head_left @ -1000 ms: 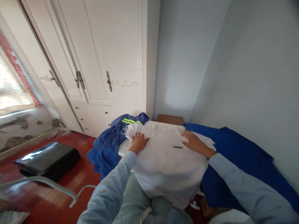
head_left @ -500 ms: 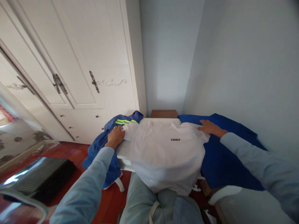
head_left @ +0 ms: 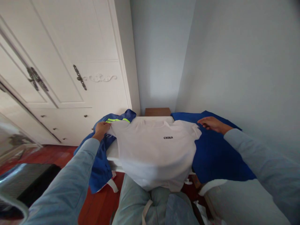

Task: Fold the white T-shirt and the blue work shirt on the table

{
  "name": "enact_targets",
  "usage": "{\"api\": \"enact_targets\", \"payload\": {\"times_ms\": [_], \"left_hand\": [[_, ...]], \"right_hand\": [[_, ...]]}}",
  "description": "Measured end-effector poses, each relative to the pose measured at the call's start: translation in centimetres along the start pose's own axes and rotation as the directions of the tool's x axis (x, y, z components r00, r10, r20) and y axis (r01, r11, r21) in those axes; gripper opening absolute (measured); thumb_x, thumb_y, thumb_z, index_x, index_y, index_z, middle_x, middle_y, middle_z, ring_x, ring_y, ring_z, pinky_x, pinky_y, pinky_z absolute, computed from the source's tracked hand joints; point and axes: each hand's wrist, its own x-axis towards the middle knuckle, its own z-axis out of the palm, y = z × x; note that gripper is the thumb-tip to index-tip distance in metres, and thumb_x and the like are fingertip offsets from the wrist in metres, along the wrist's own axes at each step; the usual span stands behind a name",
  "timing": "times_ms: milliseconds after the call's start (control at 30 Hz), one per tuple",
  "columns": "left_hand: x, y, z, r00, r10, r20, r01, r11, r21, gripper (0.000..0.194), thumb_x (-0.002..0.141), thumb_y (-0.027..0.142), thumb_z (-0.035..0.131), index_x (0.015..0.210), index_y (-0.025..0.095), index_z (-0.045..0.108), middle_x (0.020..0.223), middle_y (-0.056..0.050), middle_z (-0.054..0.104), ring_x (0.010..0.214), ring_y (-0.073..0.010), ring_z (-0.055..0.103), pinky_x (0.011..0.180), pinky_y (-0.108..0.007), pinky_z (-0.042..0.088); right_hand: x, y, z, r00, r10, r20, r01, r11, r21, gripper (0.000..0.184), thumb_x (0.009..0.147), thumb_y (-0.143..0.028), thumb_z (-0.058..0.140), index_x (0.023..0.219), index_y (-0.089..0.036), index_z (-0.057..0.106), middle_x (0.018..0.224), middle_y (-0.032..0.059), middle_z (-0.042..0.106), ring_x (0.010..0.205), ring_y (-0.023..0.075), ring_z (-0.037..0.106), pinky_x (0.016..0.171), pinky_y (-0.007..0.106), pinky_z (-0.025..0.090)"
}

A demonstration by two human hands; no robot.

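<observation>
A white T-shirt (head_left: 154,150) with "CHINA" printed on its chest lies spread out face up, collar away from me, its hem hanging over the near edge of a white table (head_left: 113,153). My left hand (head_left: 101,129) is closed on the end of the left-hand sleeve and pulls it outward. At the opposite sleeve, my right hand (head_left: 214,124) has its fingers bent together, with the fingertips at the sleeve's edge. Beneath the left sleeve is a blue garment (head_left: 100,168) with yellow-green stripes. A plain blue cloth (head_left: 217,156) lies under and beside the right-hand sleeve.
A white wardrobe (head_left: 100,47) stands at the left behind the table, and a grey wall (head_left: 234,62) rises at the right. Behind the table is a brown box (head_left: 158,112). A black ribbed case (head_left: 28,184) sits on the red floor (head_left: 100,206) at lower left.
My view has turned slightly right. My left hand has drawn its sleeve outward, and the shirt looks flatter there. My right hand has shifted to the outer edge of its sleeve.
</observation>
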Motion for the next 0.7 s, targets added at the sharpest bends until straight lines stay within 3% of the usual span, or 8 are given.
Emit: {"api": "enact_targets", "payload": {"times_ms": [100, 167, 333, 500, 633, 700], "left_hand": [[0.5, -0.3, -0.8, 0.998, -0.033, -0.058, 0.034, 0.999, 0.017, 0.033, 0.083, 0.035, 0.055, 0.102, 0.013, 0.071, 0.080, -0.008, 0.071, 0.071, -0.0213, 0.067, 0.058, -0.027, 0.050], [0.4, -0.6, -1.1, 0.997, -0.035, -0.073, 0.039, 0.998, 0.045, 0.029, 0.080, 0.032, 0.059, 0.099, 0.015, 0.071, 0.087, -0.009, 0.072, 0.080, -0.0244, 0.069, 0.066, -0.030, 0.053], [-0.2, -1.6, -0.9, 0.997, -0.029, -0.067, 0.036, 0.993, 0.113, 0.030, 0.073, 0.012, 0.056, 0.099, 0.014, 0.070, 0.105, -0.012, 0.074, 0.106, -0.0297, 0.067, 0.091, -0.036, 0.053], [-1.0, -2.3, -0.4, 0.997, -0.054, -0.060, 0.064, 0.982, 0.180, 0.030, 0.076, 0.011, 0.054, 0.102, 0.010, 0.069, 0.102, -0.012, 0.073, 0.107, -0.0324, 0.065, 0.094, -0.040, 0.054], [-1.9, -1.7, -0.6, 0.998, -0.008, -0.066, 0.026, 0.964, 0.264, 0.033, 0.082, 0.010, 0.050, 0.110, 0.010, 0.068, 0.112, -0.015, 0.069, 0.107, -0.0331, 0.065, 0.091, -0.043, 0.054], [-2.4, -0.7, -0.9, 0.995, 0.038, -0.097, -0.007, 0.954, 0.301, 0.036, 0.085, 0.011, 0.047, 0.116, 0.008, 0.066, 0.122, -0.020, 0.064, 0.108, -0.0353, 0.064, 0.090, -0.047, 0.053]], "right_hand": [[-0.6, -0.1, 0.0, 0.996, 0.066, -0.065, -0.066, 0.998, -0.007, 0.022, 0.080, -0.035, 0.074, 0.088, -0.018, 0.064, 0.087, 0.0053, 0.066, 0.069, 0.0129, 0.060, 0.052, 0.021, 0.046], [-1.3, 0.0, 0.7, 0.993, 0.111, -0.031, -0.113, 0.991, -0.074, 0.032, 0.075, -0.039, 0.079, 0.094, -0.017, 0.064, 0.092, 0.0080, 0.068, 0.072, 0.0160, 0.063, 0.052, 0.023, 0.048], [-1.6, 0.5, 2.7, 0.999, 0.003, 0.048, 0.003, 0.991, -0.135, 0.023, 0.074, -0.017, 0.069, 0.096, -0.013, 0.065, 0.076, 0.0050, 0.067, 0.065, 0.0146, 0.061, 0.052, 0.021, 0.048], [-0.9, 0.8, 1.4, 0.992, -0.078, -0.103, 0.079, 0.997, 0.006, 0.031, 0.078, -0.015, 0.061, 0.108, -0.014, 0.062, 0.081, 0.0058, 0.069, 0.071, 0.0161, 0.066, 0.058, 0.021, 0.054], [-1.1, 1.6, -0.1, 0.974, -0.009, -0.226, -0.031, 0.984, -0.174, 0.045, 0.080, -0.016, 0.060, 0.124, -0.007, 0.057, 0.070, 0.0056, 0.067, 0.061, 0.0186, 0.064, 0.052, 0.026, 0.051], [-1.4, 2.0, -0.3, 0.967, -0.027, -0.255, -0.042, 0.965, -0.259, 0.053, 0.079, -0.013, 0.059, 0.130, -0.002, 0.054, 0.073, 0.0098, 0.068, 0.066, 0.0240, 0.068, 0.058, 0.031, 0.054]]}}
